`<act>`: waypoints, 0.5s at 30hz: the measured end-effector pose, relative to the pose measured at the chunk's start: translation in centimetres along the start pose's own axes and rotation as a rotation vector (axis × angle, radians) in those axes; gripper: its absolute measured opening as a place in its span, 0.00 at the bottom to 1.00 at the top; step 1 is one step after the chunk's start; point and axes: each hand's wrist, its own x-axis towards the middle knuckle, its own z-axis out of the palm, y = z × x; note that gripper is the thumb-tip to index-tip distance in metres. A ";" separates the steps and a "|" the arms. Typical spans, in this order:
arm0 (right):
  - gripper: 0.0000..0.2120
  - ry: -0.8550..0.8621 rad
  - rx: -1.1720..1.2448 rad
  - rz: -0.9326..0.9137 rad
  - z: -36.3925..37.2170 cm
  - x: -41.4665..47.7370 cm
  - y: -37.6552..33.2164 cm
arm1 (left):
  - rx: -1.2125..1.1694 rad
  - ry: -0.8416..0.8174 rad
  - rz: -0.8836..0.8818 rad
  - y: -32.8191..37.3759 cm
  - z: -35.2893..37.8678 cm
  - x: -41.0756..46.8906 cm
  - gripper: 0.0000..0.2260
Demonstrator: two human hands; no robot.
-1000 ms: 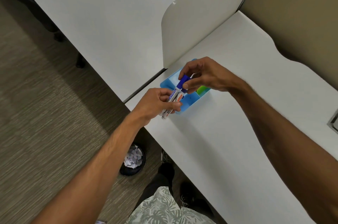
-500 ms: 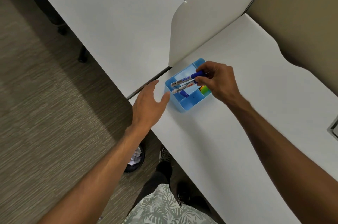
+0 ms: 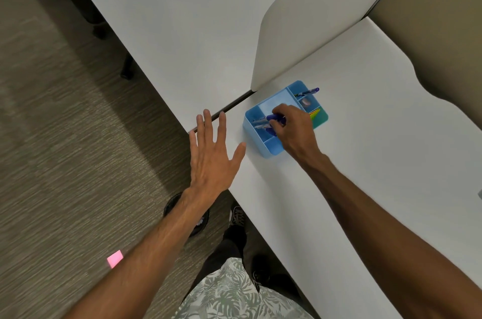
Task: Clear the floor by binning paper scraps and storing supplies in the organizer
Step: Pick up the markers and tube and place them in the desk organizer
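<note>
A light blue organizer (image 3: 270,150) with several compartments sits on the white desk (image 3: 339,188) near its left edge. My right hand (image 3: 293,131) reaches over it, fingers closed on blue-capped markers (image 3: 263,120) that lie across a front compartment. Another blue pen (image 3: 309,91) leans out of a back compartment, and coloured sticky notes (image 3: 317,115) fill the right one. My left hand (image 3: 211,154) hovers open and empty, fingers spread, over the desk's edge left of the organizer. A black bin (image 3: 199,222) stands on the floor, mostly hidden by my left forearm.
A pink sticky note (image 3: 114,258) lies on the carpet at the lower left. A second white desk (image 3: 169,19) runs along the left, with a curved divider panel (image 3: 307,21) between the desks. My legs and shoes stand at the desk's edge.
My left hand let go of the markers and drew back, opening wide. My right hand carried the markers down into the organizer's front compartment.
</note>
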 end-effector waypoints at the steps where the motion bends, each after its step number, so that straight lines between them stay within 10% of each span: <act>1: 0.08 -0.017 -0.044 -0.013 0.4 -0.1 0.1 | -0.009 -0.006 -0.004 -0.1 0.0 -0.1 0.37; 15: 0.20 -0.014 -0.229 -0.061 0.0 -4.4 -0.1 | 0.001 0.013 -0.022 -0.4 -1.3 -3.1 0.35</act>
